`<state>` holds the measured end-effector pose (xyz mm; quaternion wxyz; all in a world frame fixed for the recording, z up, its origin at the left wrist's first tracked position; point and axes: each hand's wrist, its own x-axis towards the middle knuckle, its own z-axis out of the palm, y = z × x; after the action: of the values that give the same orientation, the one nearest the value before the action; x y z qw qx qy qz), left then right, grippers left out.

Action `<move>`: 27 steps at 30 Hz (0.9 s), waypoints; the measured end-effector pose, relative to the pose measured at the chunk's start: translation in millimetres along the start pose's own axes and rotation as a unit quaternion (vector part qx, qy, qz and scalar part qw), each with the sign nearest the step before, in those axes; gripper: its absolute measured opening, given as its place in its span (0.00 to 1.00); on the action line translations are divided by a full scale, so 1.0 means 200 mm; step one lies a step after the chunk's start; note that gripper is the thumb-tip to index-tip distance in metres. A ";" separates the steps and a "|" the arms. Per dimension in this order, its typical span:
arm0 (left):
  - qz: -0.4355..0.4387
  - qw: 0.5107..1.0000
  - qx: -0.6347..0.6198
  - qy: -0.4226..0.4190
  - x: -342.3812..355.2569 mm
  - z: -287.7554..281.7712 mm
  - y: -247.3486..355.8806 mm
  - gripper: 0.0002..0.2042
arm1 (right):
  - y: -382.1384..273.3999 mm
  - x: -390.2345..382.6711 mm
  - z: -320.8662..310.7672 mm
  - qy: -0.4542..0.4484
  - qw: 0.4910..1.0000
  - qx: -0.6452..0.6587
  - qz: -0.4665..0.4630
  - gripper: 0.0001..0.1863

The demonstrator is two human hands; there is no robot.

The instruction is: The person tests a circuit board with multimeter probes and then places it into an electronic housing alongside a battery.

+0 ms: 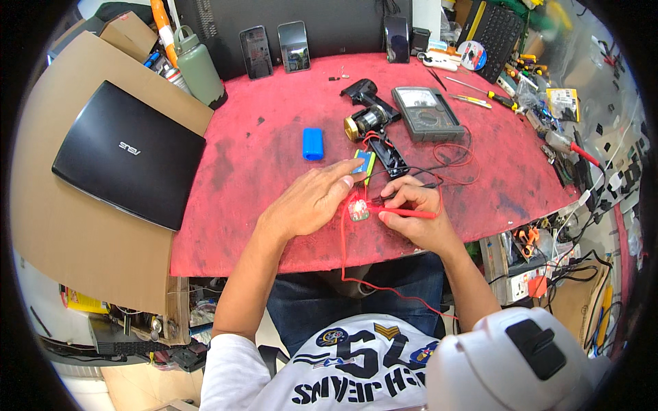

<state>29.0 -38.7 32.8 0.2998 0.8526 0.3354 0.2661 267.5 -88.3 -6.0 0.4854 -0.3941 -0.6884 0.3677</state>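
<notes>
My left hand (pixel 310 198) lies flat with its fingers stretched out. Its fingertips rest on a small blue pack with yellow-green edges (pixel 364 164), partly hidden under them. My right hand (pixel 418 211) is closed around a red test probe (pixel 413 214), whose tip points at a small circuit board (pixel 358 209). A bright red light glows on that board and blurs its details. Dark probe parts (pixel 389 199) also show at my right fingers. Above the pack lies an opened black handheld tool with a bare motor (pixel 373 119), and wires run from it to the pack.
An analog multimeter (pixel 428 113) stands on the red mat (pixel 240 198). A blue cylinder case (pixel 312 144) lies left of the tool. A closed black laptop (pixel 130 154) sits on cardboard at left. Phones lean at the back; screwdrivers (pixel 504 100) and clutter line the right.
</notes>
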 end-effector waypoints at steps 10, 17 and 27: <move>0.000 0.999 -0.007 0.035 -0.06 0.04 0.00 0.11 | 0.03 0.00 -0.01 0.004 0.998 -0.034 -0.059 0.08; -0.091 0.992 -0.019 0.082 -0.07 0.14 0.09 0.11 | 0.02 0.00 -0.02 -0.004 0.999 0.008 -0.032 0.08; 0.021 0.973 0.187 0.130 -0.08 0.22 0.07 0.08 | 0.02 0.00 0.00 0.007 0.999 -0.008 -0.035 0.07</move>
<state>53.6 -73.8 8.5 0.0829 0.8584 0.3973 0.3137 269.0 -87.3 -9.1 0.4995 -0.3765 -0.7012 0.3421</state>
